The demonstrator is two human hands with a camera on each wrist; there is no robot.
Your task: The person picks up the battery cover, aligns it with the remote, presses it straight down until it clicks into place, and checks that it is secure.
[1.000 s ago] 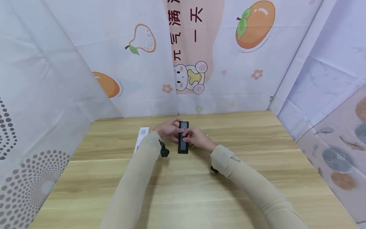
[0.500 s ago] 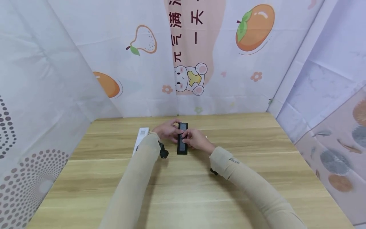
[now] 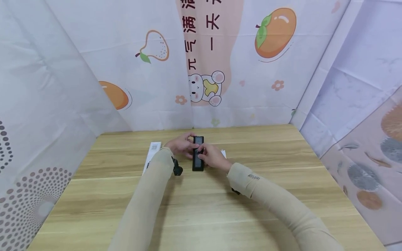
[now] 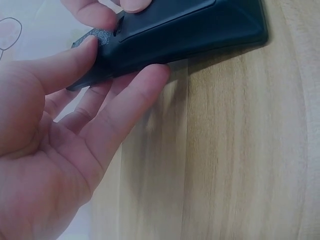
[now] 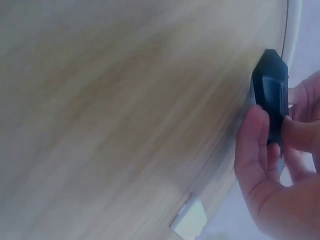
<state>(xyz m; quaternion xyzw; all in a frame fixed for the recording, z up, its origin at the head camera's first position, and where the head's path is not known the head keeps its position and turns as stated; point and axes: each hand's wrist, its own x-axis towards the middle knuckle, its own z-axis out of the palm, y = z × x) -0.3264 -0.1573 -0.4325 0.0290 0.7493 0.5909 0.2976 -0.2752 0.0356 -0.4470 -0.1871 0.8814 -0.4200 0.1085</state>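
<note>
A long black device [image 3: 198, 164] with bevelled edges and dark grey panels on its top lies lengthwise between both hands near the back of the table. My left hand [image 3: 180, 144] grips its far part from the left; in the left wrist view the thumb presses on top and the fingers [image 4: 145, 82] pass along and under its lower edge. From the right, my right hand [image 3: 215, 156] holds the device by its middle. The right wrist view has that hand's thumb [image 5: 297, 134] on the upper face and its fingers curled against the side.
A narrow white box [image 3: 154, 148] with a printed code lies left of the hands, partly behind the left sleeve. Just right of the right hand sits a small white item [image 3: 223, 152], mostly hidden by it. A printed curtain [image 3: 238, 115] hangs at the table's back edge.
The head view has shifted slightly. Both hands keep their hold on the black device with hardly any movement, and a bit more of the white item at the right shows.
</note>
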